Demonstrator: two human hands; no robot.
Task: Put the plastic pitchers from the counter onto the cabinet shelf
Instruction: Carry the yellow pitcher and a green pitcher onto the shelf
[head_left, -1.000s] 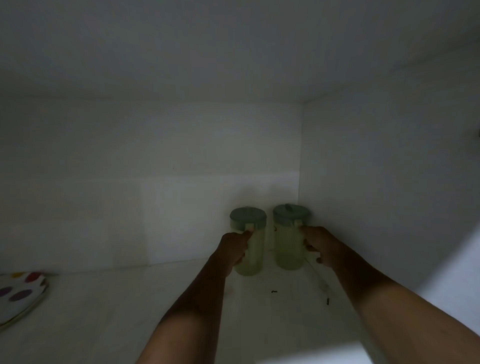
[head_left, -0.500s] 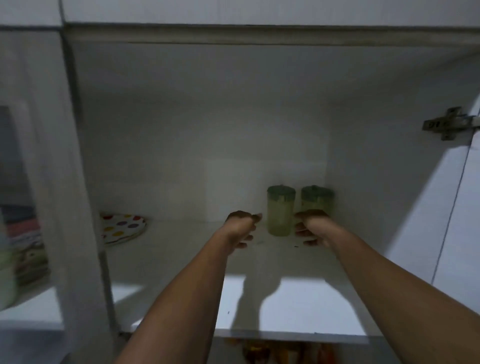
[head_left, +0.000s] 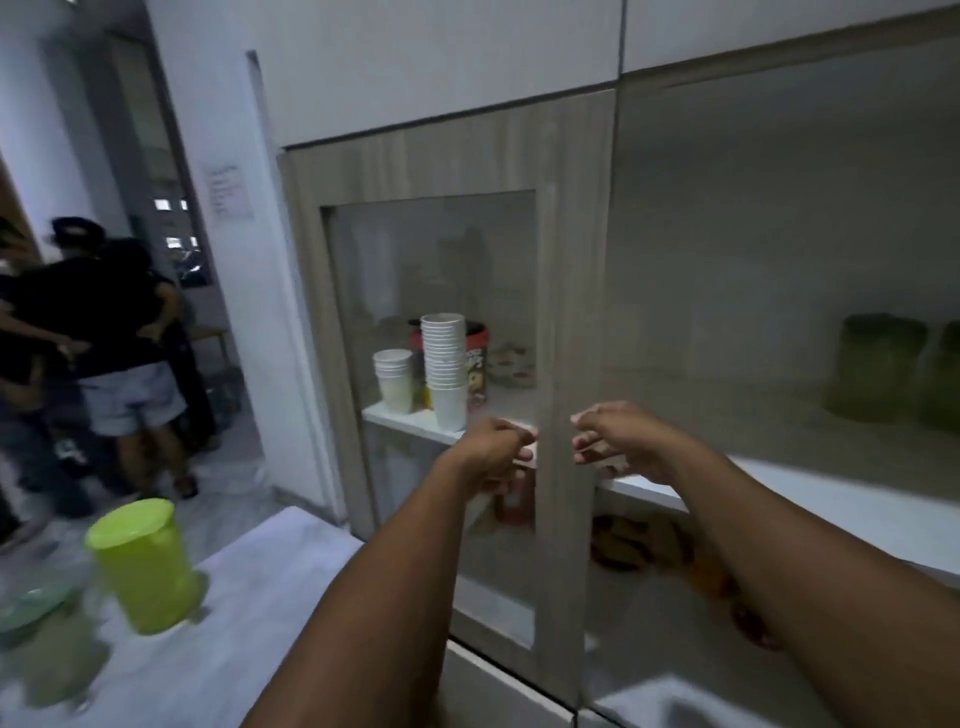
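Head camera shows the left hand (head_left: 496, 447) and the right hand (head_left: 618, 436) both empty, fingers loosely curled and half open, raised side by side in front of the cabinet door frame (head_left: 563, 415). A second ago each hand was on a green pitcher deep inside the cabinet; now they have let go and come out, and the view has swung toward 9 o'clock. I judge this means one pair is delivered and the person is turning back for more.

At 3 o'clock from the hands, two green pitchers (head_left: 878, 366) stand upright on the cabinet shelf (head_left: 831, 499), close beside each other and blurred. They look closed with lids, so I cannot tell if anything is inside.

At 7 o'clock, on the bench (head_left: 249, 613), stands a lime-green pitcher (head_left: 143, 566), upright with its lid on, not yet moved. Beside it at the left edge are blurred greenish shapes, maybe more pitchers; I cannot tell.

At 11 o'clock, behind the glass door, a shelf carries a tall stack of white paper cups (head_left: 444, 371), a shorter stack (head_left: 395, 382) and a red canister (head_left: 475, 364) just behind them. The top cups look empty.

At far 9 o'clock other people (head_left: 114, 338) stand in the passage, well apart from the work.
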